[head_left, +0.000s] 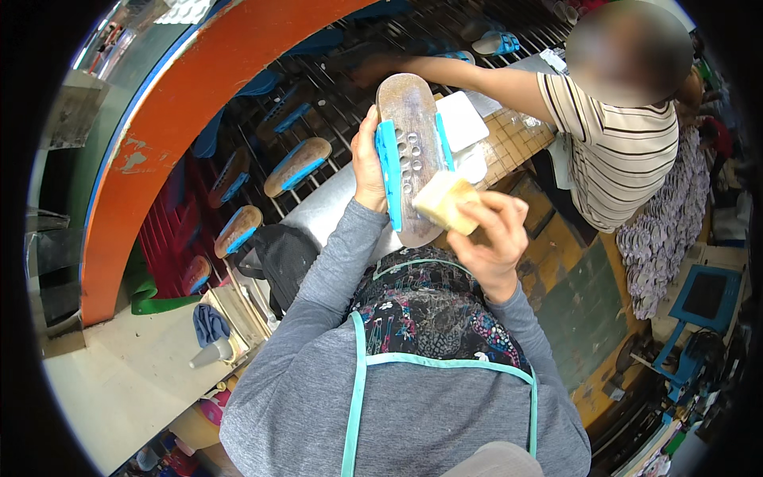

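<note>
My left hand (367, 163) grips a brown, foot-shaped shoe last (409, 107) by its left edge. The last stands roughly upright in front of my chest, its flat face toward me, with rows of round holes down the middle. Bright blue pieces (388, 171) run along both of its sides. A pale yellow sponge (445, 202) is pinched in the fingers of my right hand (494, 242), which is slightly blurred. The sponge overlaps the lower right part of the last; whether it presses on the surface I cannot tell.
Several similar blue-edged lasts (296, 167) lie on a barred rack (274, 203) beyond an orange curved frame (175, 95). A co-worker in a striped shirt (628, 151) reaches across the rack from the right. A pale ledge (119, 381) with a dark cloth (210, 324) is at left.
</note>
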The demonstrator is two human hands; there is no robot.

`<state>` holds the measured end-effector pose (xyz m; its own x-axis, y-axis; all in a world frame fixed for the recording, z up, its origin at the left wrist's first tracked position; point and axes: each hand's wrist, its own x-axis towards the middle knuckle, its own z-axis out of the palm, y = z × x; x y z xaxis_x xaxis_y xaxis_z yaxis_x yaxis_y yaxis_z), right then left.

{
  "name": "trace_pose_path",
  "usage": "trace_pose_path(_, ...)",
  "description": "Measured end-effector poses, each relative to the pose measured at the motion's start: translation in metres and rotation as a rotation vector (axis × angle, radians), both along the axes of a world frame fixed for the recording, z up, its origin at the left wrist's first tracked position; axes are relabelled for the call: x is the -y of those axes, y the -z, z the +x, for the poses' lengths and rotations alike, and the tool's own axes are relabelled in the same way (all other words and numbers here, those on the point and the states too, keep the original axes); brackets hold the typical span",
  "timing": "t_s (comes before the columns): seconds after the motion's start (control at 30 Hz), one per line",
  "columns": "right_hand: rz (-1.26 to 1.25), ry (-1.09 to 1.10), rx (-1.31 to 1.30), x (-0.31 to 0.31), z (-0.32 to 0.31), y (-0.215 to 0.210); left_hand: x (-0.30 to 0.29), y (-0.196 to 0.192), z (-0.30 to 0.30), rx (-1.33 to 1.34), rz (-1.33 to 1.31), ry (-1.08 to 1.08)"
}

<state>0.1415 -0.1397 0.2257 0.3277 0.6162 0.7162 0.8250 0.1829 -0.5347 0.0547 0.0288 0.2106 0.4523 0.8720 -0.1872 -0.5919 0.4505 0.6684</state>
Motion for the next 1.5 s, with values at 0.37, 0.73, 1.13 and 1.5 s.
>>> trace_pose_path(0.37, -0.058, 0.057, -0.026, -0.003, -0.001, 0.003, -0.006, 0.013, -0.003, -0.047, 0.119, -0.119)
trace_pose_path(0.73, -0.027, 0.05, 0.079, -0.023, 0.004, 0.017, -0.027, 0.019, -0.004, -0.052, 0.033, -0.026)
trace_pose_path(1.13, -0.134, 0.037, -0.158, -0.001, 0.004, 0.048, -0.057, 0.041, -0.002, 0.13, -0.122, -0.062)
trace_pose_path(1.5, -0.23, -0.043, -0.197, -0.01, 0.017, 0.036, -0.063, 0.045, 0.013, -0.208, -0.049, -0.198)
